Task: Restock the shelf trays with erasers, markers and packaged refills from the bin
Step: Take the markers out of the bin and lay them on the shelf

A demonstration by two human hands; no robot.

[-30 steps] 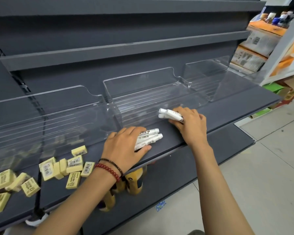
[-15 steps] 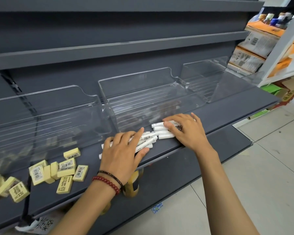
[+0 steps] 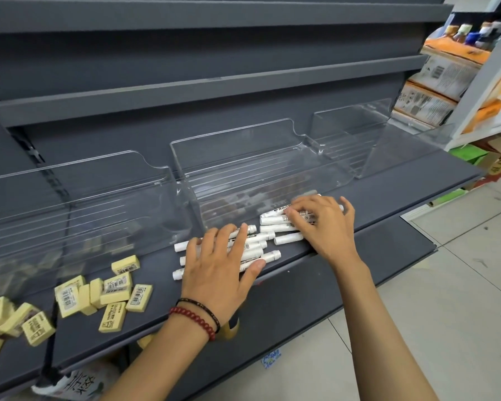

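Note:
Several white markers (image 3: 268, 235) lie loose on the dark grey shelf (image 3: 388, 192), just in front of the middle clear tray (image 3: 243, 157). My left hand (image 3: 217, 270) rests flat on the left group of markers, fingers spread and straight. My right hand (image 3: 324, 224) lies on the right group of markers (image 3: 274, 220), fingertips bent down onto them and thumb held apart. Several yellow erasers (image 3: 116, 287) are scattered on the shelf to the left, in front of the left clear tray (image 3: 99, 198). A third clear tray (image 3: 353, 131) stands at the right.
More erasers (image 3: 0, 314) lie at the far left edge. A lower shelf (image 3: 359, 256) juts out beneath, with a yellow object (image 3: 232, 328) partly hidden under my left wrist. A white rack with orange and printed boxes (image 3: 446, 70) stands to the right, above the tiled floor (image 3: 446, 299).
Both hands were gripping bundles of markers a second ago. The markers now lie spread on the shelf, with both hands flattened over them.

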